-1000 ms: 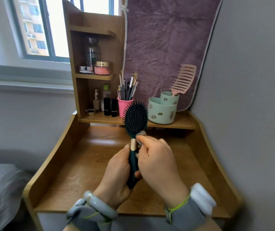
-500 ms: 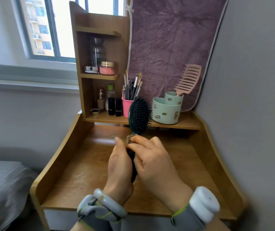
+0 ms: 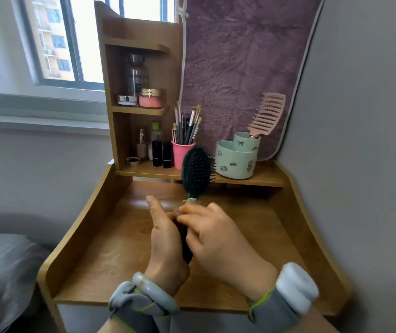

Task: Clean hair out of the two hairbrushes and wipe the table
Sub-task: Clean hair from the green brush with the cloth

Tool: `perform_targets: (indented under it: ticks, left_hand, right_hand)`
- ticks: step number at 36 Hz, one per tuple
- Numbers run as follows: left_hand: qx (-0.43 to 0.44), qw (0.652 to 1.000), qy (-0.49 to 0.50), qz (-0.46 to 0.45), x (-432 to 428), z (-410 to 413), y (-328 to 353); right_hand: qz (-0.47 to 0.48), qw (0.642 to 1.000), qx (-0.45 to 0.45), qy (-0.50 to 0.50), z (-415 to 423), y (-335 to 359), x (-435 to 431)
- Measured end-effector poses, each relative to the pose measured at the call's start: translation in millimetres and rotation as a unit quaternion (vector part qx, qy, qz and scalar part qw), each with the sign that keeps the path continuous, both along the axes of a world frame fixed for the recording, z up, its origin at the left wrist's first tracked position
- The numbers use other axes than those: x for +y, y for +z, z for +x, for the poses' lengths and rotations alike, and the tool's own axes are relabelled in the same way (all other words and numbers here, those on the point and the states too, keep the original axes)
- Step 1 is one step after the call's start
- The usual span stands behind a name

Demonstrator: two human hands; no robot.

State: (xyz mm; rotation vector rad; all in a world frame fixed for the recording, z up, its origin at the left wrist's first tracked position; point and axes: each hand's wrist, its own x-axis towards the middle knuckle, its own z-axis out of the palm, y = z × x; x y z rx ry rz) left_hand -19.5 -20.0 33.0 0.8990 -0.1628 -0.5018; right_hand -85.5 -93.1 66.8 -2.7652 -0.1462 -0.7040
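Light: daylight from window [image 3: 76, 39] upper left, panes blown out white | Level: moderately bright, even | Shadows: soft, dark band under shelf [image 3: 264, 180], dim along right wall | Blur: right hand [image 3: 223, 239] fingertips smeared | Distortion: wide-angle, table [image 3: 110, 255] sides bow outward, edges stretched | Focus: soft overall, fine detail hazy

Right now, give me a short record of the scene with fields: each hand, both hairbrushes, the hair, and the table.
left hand: grips the handle of the green hairbrush, holding it upright
right hand: pinches a hair clump
hair clump: at the brush's neck, just below the bristles
pink hairbrush: handle down in the mint holder on the back shelf, untouched
table: wooden, below both hands
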Motion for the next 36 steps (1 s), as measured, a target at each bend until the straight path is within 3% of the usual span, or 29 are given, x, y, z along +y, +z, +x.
perform_targets:
  ticks: [4,9,13,16,22,29,32,36]
  left_hand:
    - [0.058,0.998,0.001,-0.013,6,7,1]
    - [0.063,0.996,-0.060,-0.022,7,14,2]
    - [0.033,0.991,-0.118,-0.044,7,13,1]
    - [0.028,0.983,-0.164,-0.075,7,9,2]
    - [0.114,0.959,-0.203,-0.163,7,10,14]
    - [0.151,0.967,-0.161,-0.130,0,21,19]
    - [0.170,0.959,-0.174,-0.147,-2,24,15]
    - [0.146,0.968,-0.162,-0.126,-7,25,7]
  right_hand:
    - [0.066,0.996,0.018,0.057,-6,1,5]
    - [0.137,0.984,0.057,0.098,-19,14,-5]
    - [0.279,0.958,-0.028,0.067,-20,30,-14]
    - [0.175,0.980,-0.093,0.000,-11,36,-16]
    - [0.094,0.995,-0.034,0.006,-10,14,-1]
    - [0.107,0.993,-0.005,0.057,-26,5,8]
    - [0.200,0.976,0.037,0.074,-31,14,-1]
    - [0.239,0.970,-0.033,0.041,-32,22,-10]
